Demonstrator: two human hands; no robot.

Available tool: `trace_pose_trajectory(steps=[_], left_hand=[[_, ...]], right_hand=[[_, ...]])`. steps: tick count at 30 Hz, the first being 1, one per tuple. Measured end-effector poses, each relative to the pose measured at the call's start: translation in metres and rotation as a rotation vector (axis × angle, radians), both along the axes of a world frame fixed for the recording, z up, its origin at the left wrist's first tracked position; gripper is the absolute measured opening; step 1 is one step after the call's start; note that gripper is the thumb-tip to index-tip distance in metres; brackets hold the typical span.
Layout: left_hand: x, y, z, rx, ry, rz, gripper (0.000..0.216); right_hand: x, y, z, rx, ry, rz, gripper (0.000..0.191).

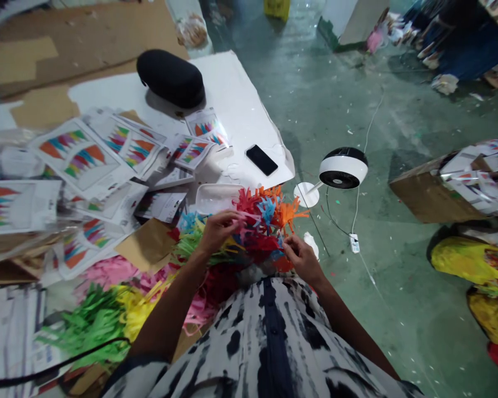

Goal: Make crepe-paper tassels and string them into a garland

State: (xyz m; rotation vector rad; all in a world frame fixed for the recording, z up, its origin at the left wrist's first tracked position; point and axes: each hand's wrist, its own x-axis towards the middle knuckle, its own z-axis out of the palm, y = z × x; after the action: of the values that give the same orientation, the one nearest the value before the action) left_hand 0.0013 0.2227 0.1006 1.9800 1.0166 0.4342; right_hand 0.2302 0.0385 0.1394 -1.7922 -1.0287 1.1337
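A bunch of fringed tissue paper (262,224) in red, blue, orange and pink lies gathered at my waist, over the table's edge. With fingers pinched, my left hand (219,231) grips a pink fringed strip (249,216) at the bunch's upper left. On the other side, my right hand (302,258) pinches the edge of the red and blue fringe. Green and light-blue fringe (193,235) spills out below my left wrist. Behind the bunch stands a shallow white tray (203,200), partly hidden by the paper.
Packets with printed tassel pictures (83,155) cover the table's left. A black case (170,77) and a phone (261,159) lie on the white tabletop. Green fringe (87,320) is piled at lower left. A white fan (343,167) and a carton (437,185) stand on the right.
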Motion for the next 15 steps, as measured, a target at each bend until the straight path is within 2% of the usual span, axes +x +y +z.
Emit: trace_pose_trajectory(steps=[4,9,15], left_hand=[[-0.011,0.009,0.008,-0.091,-0.132,0.065,0.029],[0.003,0.007,0.011,-0.193,-0.270,0.173,0.046],[0.018,-0.001,0.033,-0.332,-0.401,0.165,0.036]], right_hand=[[-0.007,0.006,0.002,0.014,0.032,0.035,0.024],[-0.012,0.010,0.005,0.058,0.070,0.038,0.024],[-0.015,0.020,0.016,0.152,0.127,-0.021,0.023]])
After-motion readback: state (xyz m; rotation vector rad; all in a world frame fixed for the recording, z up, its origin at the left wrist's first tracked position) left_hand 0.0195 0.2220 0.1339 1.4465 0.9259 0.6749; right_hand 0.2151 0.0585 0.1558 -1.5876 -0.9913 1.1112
